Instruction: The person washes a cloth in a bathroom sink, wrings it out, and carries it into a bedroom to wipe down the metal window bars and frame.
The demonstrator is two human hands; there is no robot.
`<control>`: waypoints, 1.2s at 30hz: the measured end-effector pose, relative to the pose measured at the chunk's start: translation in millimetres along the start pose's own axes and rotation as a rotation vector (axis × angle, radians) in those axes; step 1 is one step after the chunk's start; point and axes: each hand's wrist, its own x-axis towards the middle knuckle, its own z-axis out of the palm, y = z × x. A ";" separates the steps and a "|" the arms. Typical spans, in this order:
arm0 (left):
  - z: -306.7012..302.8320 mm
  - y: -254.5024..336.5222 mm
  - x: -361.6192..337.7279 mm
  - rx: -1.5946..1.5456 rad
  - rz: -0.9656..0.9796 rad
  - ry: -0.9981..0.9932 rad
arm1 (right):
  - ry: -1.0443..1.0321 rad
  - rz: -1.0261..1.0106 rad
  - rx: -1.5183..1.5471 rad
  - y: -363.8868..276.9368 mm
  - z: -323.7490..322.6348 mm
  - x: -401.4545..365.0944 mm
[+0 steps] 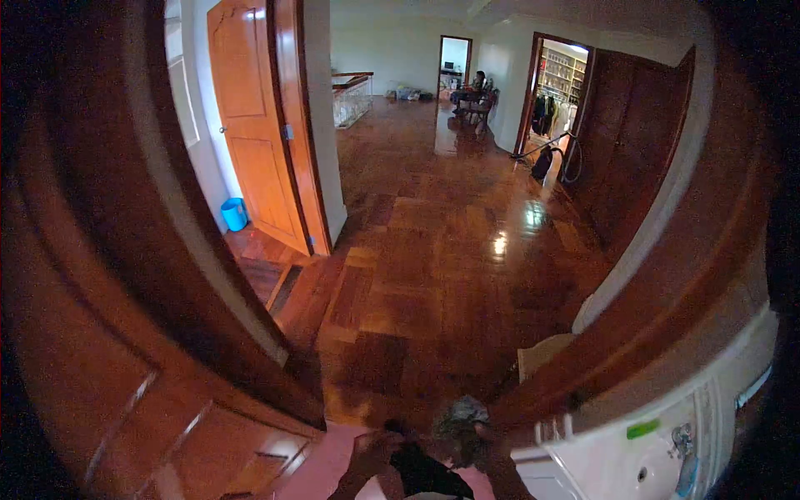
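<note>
At the bottom edge, my left hand (369, 450) and my right hand (490, 454) reach forward, low over a pink floor strip in a doorway. My right hand is closed on a crumpled grey-green cloth (463, 414) that hangs just past the threshold. Between the two hands lies a black object (425, 473). It touches or nearly touches my left hand, whose grip I cannot make out. Both hands are small and dim in this view.
A dark wooden door (125, 350) stands open at my left, and the door frame (667, 275) curves down my right. A white sink (642, 467) sits bottom right. Beyond the doorway are parquet floor (450, 250), an orange door (250, 125), a blue bucket (234, 213), a vacuum hose (550, 154) and a distant seated person (477, 83).
</note>
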 end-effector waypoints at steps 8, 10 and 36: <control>-100.9 -88.8 198.5 0.257 -0.117 0.119 | -0.186 0.153 -0.108 16.5 46.5 235.2; -131.1 -76.6 244.7 0.215 -0.113 0.188 | -0.200 0.135 -0.128 -14.2 109.8 270.4; -558.5 -99.4 807.8 -0.087 0.125 0.613 | -0.216 0.203 -0.647 21.5 605.9 804.6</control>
